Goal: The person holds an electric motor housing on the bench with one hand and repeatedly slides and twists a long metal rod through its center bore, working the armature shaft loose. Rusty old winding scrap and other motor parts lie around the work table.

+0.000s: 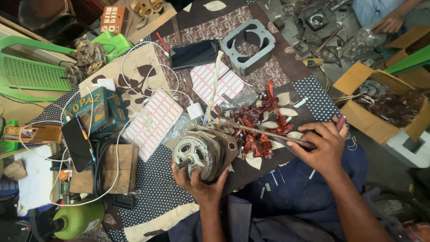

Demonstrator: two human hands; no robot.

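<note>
A: What does the left hand (202, 181) hold?

B: The electric motor (202, 154), a grey round housing with its shaft end facing the camera. It rests on the cloth-covered table (152, 197) near the near edge, and the fingers are clamped around its lower rim.

A: And the right hand (323, 148)?

B: Its fingers are closed around the handle of a long metal rod (257, 131), a screwdriver-like tool. The shaft lies nearly level and reaches left to the top of the motor.

A: What lies behind the rod?

B: A tangle of reddish copper winding (262, 121), just beyond the motor. Farther towards the far edge sit a grey metal frame (247, 45) and a dark phone (193, 54). Two white sheets with red grids (152, 123) lie left of the motor.

A: Anyone else?

B: Another person's hand (389, 22) shows past the table's far right corner.
</note>
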